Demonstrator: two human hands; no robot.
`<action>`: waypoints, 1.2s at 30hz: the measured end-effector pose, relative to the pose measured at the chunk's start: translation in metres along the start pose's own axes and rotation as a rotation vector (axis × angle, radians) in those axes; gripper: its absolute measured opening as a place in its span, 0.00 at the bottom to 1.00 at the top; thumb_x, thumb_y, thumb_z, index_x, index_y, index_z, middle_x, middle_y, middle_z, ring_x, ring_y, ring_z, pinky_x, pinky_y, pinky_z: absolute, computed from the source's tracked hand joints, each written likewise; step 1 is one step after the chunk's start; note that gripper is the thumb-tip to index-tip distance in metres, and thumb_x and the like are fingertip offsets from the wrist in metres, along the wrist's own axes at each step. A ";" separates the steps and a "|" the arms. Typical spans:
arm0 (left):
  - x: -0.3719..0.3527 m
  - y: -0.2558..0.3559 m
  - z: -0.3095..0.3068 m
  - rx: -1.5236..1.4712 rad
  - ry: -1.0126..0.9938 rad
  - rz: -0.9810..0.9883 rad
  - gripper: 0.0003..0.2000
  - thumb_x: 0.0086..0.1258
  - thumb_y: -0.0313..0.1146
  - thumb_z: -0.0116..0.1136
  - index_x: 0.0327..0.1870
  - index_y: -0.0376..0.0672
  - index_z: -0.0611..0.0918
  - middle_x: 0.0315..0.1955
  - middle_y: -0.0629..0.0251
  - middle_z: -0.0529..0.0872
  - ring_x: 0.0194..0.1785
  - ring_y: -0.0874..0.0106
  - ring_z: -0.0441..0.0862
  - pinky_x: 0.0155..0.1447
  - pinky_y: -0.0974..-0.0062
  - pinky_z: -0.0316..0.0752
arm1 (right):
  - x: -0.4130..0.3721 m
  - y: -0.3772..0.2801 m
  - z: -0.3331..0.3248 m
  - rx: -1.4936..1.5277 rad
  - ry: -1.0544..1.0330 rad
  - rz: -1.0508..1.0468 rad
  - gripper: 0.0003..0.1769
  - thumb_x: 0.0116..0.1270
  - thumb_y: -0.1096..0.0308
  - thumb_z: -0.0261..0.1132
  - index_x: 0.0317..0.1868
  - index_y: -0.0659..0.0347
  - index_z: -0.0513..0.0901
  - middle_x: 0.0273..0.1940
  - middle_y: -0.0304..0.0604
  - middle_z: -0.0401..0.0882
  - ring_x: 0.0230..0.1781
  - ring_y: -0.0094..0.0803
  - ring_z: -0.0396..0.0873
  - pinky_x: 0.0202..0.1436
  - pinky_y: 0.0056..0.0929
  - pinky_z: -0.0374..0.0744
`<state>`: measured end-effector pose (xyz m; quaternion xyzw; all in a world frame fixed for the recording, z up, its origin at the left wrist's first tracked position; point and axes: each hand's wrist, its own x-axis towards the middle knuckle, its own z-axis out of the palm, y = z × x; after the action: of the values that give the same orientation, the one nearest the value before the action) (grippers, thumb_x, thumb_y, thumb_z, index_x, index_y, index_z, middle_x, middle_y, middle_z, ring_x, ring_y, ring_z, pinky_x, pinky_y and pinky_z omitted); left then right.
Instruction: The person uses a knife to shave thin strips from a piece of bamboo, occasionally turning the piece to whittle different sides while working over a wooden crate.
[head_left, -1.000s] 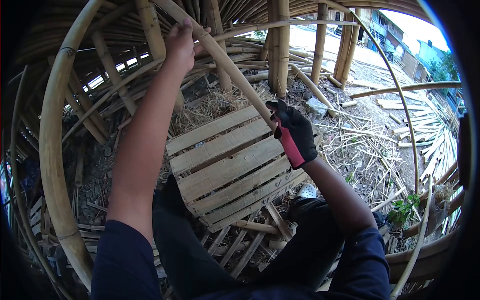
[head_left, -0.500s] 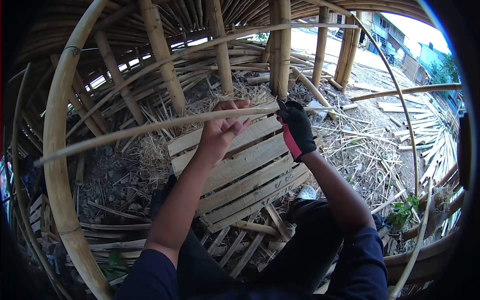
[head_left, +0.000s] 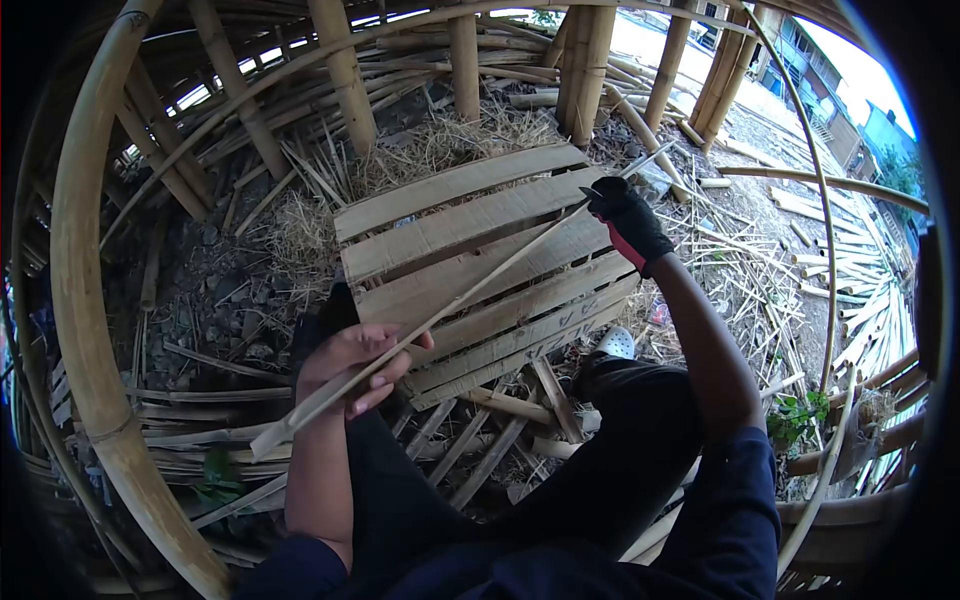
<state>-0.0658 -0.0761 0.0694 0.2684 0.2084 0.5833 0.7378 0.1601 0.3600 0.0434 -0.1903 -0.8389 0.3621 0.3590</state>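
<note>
A long, thin bamboo strip (head_left: pixel 500 268) runs slantwise from the lower left to the upper right. My bare left hand (head_left: pixel 365 362) is around its lower part, the palm turned up and the fingers curled about it. The strip's broad near end sticks out past my wrist. My right hand (head_left: pixel 630 220), in a black and red glove, is closed on a small knife; its dark blade (head_left: pixel 592 192) lies against the strip. The glove hides the knife's handle. Under the strip stands a wooden slatted crate (head_left: pixel 470 215) with lettering on one slat.
A thick bamboo pole (head_left: pixel 85 240) curves up at my left. Bamboo posts (head_left: pixel 465 60) and piled canes stand beyond the crate. Straw, stones and split bamboo (head_left: pixel 865 300) cover the ground. A white clog (head_left: pixel 617 343) shows beside the crate.
My left hand has come down and nearer to my body, and the strip has swung from nearly level to slanting. My right hand has shifted slightly right. The view has tilted down.
</note>
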 end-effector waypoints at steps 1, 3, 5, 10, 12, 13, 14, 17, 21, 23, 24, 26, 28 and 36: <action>0.004 -0.008 0.008 0.000 0.018 -0.039 0.25 0.85 0.39 0.41 0.66 0.21 0.63 0.25 0.62 0.76 0.15 0.72 0.79 0.14 0.80 0.78 | -0.005 -0.018 0.000 -0.145 0.036 0.025 0.18 0.74 0.66 0.63 0.60 0.63 0.76 0.36 0.39 0.83 0.36 0.27 0.82 0.42 0.26 0.78; 0.011 -0.016 0.026 0.115 0.115 -0.137 0.21 0.85 0.41 0.40 0.66 0.31 0.66 0.23 0.70 0.70 0.14 0.78 0.75 0.13 0.83 0.74 | -0.009 -0.063 -0.004 -0.457 0.112 0.066 0.17 0.73 0.65 0.62 0.60 0.56 0.79 0.34 0.38 0.86 0.36 0.32 0.86 0.42 0.30 0.80; 0.017 -0.027 0.017 -0.008 0.138 -0.139 0.20 0.85 0.43 0.41 0.64 0.35 0.67 0.23 0.72 0.68 0.13 0.81 0.72 0.12 0.85 0.72 | -0.017 -0.083 -0.001 -0.595 -0.011 -0.026 0.15 0.73 0.64 0.61 0.57 0.52 0.82 0.35 0.37 0.86 0.36 0.35 0.86 0.42 0.33 0.81; 0.025 -0.030 0.013 0.002 0.329 -0.163 0.12 0.82 0.28 0.39 0.60 0.37 0.69 0.21 0.72 0.66 0.11 0.85 0.65 0.09 0.85 0.66 | -0.068 -0.147 0.066 -0.496 -0.534 0.003 0.12 0.72 0.61 0.63 0.53 0.50 0.85 0.48 0.44 0.83 0.47 0.43 0.85 0.52 0.37 0.83; 0.029 -0.033 0.007 -0.050 0.332 -0.147 0.12 0.82 0.28 0.38 0.60 0.36 0.69 0.20 0.73 0.65 0.10 0.85 0.64 0.08 0.86 0.64 | -0.088 -0.150 0.089 -0.544 -0.427 -0.365 0.10 0.72 0.61 0.60 0.50 0.48 0.84 0.36 0.39 0.85 0.37 0.42 0.86 0.44 0.41 0.83; 0.030 -0.035 0.005 -0.073 0.334 -0.137 0.12 0.82 0.28 0.37 0.60 0.36 0.69 0.19 0.74 0.65 0.10 0.86 0.63 0.08 0.86 0.63 | -0.092 -0.149 0.095 -0.527 -0.415 -0.419 0.09 0.70 0.63 0.62 0.48 0.49 0.84 0.34 0.40 0.83 0.35 0.42 0.86 0.40 0.41 0.84; 0.030 -0.037 0.002 -0.095 0.310 -0.139 0.12 0.83 0.30 0.37 0.59 0.37 0.70 0.19 0.74 0.65 0.10 0.86 0.63 0.08 0.86 0.63 | -0.095 -0.148 0.100 -0.577 -0.435 -0.389 0.09 0.69 0.64 0.62 0.48 0.50 0.84 0.34 0.40 0.83 0.35 0.42 0.86 0.38 0.40 0.83; 0.030 -0.041 -0.010 -0.113 0.268 -0.129 0.13 0.85 0.35 0.37 0.58 0.39 0.71 0.19 0.74 0.65 0.10 0.86 0.63 0.09 0.85 0.63 | -0.097 -0.149 0.111 -0.704 -0.446 -0.332 0.09 0.66 0.66 0.63 0.46 0.51 0.83 0.33 0.41 0.83 0.33 0.41 0.85 0.33 0.40 0.82; 0.032 -0.044 -0.007 -0.021 0.334 -0.139 0.13 0.85 0.35 0.37 0.58 0.39 0.71 0.18 0.74 0.65 0.10 0.85 0.62 0.08 0.85 0.62 | -0.107 -0.162 0.128 -0.853 -0.251 -0.463 0.05 0.66 0.67 0.61 0.41 0.53 0.77 0.28 0.38 0.72 0.24 0.34 0.77 0.25 0.38 0.73; 0.034 -0.046 0.000 0.014 0.375 -0.156 0.13 0.85 0.36 0.36 0.59 0.40 0.71 0.18 0.74 0.65 0.10 0.84 0.63 0.09 0.84 0.62 | -0.108 -0.163 0.128 -0.960 -0.238 -0.568 0.05 0.65 0.67 0.60 0.40 0.54 0.74 0.25 0.35 0.66 0.21 0.29 0.71 0.23 0.33 0.66; 0.035 -0.046 0.004 0.006 0.388 -0.166 0.13 0.85 0.36 0.36 0.59 0.40 0.70 0.18 0.74 0.65 0.11 0.84 0.63 0.09 0.84 0.62 | -0.111 -0.163 0.129 -1.096 -0.231 -0.581 0.04 0.65 0.67 0.60 0.39 0.55 0.75 0.26 0.35 0.68 0.22 0.29 0.72 0.24 0.33 0.68; 0.039 -0.049 0.011 -0.014 0.415 -0.181 0.13 0.85 0.36 0.36 0.59 0.40 0.70 0.18 0.74 0.65 0.11 0.83 0.63 0.09 0.84 0.62 | -0.117 -0.165 0.130 -1.369 -0.216 -0.611 0.03 0.64 0.68 0.59 0.38 0.56 0.75 0.28 0.35 0.71 0.25 0.30 0.74 0.27 0.32 0.72; 0.043 -0.051 0.012 0.000 0.407 -0.178 0.12 0.85 0.36 0.36 0.58 0.40 0.70 0.17 0.74 0.64 0.11 0.83 0.63 0.10 0.84 0.62 | -0.119 -0.163 0.130 -1.483 -0.166 -0.630 0.03 0.66 0.67 0.59 0.38 0.55 0.74 0.28 0.33 0.70 0.25 0.27 0.73 0.28 0.30 0.71; 0.047 -0.058 0.008 -0.076 0.358 -0.154 0.11 0.84 0.35 0.39 0.56 0.41 0.71 0.16 0.77 0.63 0.10 0.87 0.61 0.09 0.86 0.60 | -0.091 -0.127 0.121 -1.109 -0.147 -0.443 0.03 0.66 0.68 0.60 0.35 0.52 0.73 0.27 0.36 0.70 0.26 0.31 0.76 0.28 0.33 0.72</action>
<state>-0.0066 -0.0420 0.0388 0.1155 0.3341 0.5708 0.7411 0.1240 0.1656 0.0376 -0.1445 -0.9449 -0.2009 0.2142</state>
